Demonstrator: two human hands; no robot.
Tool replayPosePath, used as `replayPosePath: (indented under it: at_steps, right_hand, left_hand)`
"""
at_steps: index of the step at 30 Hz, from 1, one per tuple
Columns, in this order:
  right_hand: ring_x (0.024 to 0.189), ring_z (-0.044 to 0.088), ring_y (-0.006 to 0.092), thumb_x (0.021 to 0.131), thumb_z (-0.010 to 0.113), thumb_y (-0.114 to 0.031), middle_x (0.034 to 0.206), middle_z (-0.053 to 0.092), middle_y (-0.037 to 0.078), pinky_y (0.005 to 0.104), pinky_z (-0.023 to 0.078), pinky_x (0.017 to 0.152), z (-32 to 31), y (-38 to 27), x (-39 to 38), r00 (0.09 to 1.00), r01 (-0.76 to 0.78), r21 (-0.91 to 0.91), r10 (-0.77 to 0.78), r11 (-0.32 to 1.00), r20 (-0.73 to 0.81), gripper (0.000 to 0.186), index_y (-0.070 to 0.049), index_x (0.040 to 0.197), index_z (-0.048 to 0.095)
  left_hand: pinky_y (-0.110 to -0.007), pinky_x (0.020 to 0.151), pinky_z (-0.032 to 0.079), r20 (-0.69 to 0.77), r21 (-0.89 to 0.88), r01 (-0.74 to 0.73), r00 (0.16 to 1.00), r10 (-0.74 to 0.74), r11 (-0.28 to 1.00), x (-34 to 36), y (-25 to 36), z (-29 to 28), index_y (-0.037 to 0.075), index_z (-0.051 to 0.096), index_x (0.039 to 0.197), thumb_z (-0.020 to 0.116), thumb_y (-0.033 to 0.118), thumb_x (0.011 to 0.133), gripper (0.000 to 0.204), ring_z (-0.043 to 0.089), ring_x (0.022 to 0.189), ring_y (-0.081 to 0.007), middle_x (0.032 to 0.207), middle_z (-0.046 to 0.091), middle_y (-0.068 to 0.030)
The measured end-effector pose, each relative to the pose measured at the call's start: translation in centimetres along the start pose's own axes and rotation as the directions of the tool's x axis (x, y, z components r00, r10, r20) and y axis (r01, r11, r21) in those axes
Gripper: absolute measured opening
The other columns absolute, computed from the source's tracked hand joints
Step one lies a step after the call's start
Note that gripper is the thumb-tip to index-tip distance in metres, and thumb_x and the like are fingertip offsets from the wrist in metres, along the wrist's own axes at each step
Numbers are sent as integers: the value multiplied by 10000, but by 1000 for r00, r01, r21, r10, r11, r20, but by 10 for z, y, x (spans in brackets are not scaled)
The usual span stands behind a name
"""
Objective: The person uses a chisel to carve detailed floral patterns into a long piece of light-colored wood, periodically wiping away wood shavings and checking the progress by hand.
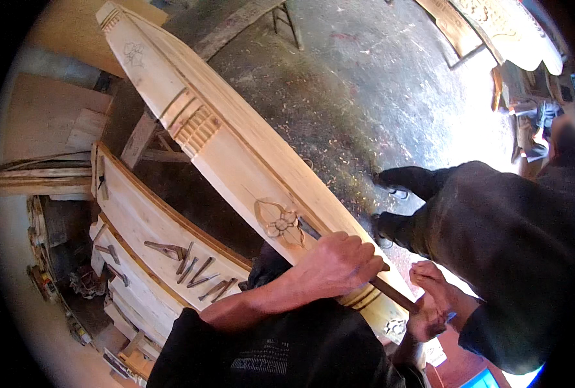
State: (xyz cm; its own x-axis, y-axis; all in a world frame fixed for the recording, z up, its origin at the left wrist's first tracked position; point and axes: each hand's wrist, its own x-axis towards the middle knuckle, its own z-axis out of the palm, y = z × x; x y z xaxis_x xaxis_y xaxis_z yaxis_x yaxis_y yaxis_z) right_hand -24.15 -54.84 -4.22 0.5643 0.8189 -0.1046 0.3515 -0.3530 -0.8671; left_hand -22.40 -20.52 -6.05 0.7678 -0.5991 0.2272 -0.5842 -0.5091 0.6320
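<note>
A long pale wooden post point(245, 171) runs diagonally in front of me, with carved grooves, a carved flower point(282, 224) and pencilled flower outlines. My left hand point(340, 262) is wrapped round a carving chisel point(394, 293), low over the post beside the carved flower. The chisel's metal end shows just past that fist, at the wood. At the other end of the handle, my right hand point(425, 321) is closed on it. Close by is another person's hand point(432, 278), curled near my right hand; whether it holds anything I cannot tell.
A person in dark clothes point(501, 207) stands at the right, close to the post. Several chisels point(203, 270) and a wooden mallet-like tool point(165, 248) lie on a pale board point(151, 223) at the left. Shavings dot the grey floor point(339, 97). Carved panels point(494, 26) stand at far right.
</note>
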Motion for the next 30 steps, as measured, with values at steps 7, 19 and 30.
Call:
replayPosePath:
  at_steps: [7, 19, 30]
  right_hand:
    - [826, 711, 334, 730, 894, -311, 924, 682, 167, 429, 551, 733, 23, -44, 31, 936, -342, -41, 345, 939, 78, 514, -43, 1114, 683]
    - [691, 689, 341, 859, 764, -79, 821, 689, 126, 388, 510, 615, 36, -77, 52, 903, -403, 10, 400, 915, -156, 272, -72, 1130, 742]
    - [546, 580, 244, 744, 720, 126, 737, 667, 150, 390, 386, 537, 6, -56, 77, 971, -54, 11, 56, 998, -233, 317, 108, 1061, 731]
  left_hand:
    - [-329, 590, 438, -46, 114, -68, 996, 74, 991, -1, -1, -3, 129, 689, 917, 745, 261, 914, 144, 600, 732, -156, 779, 533, 11]
    - [-299, 559, 398, -22, 179, -166, 985, 173, 970, 4, 9, 1, 149, 591, 857, 704, 208, 794, 142, 555, 702, -138, 773, 456, 10]
    - [-331, 567, 461, -96, 7, -137, 986, 137, 991, 12, -11, -8, 118, 543, 882, 759, 509, 893, 446, 565, 709, -175, 818, 487, -20]
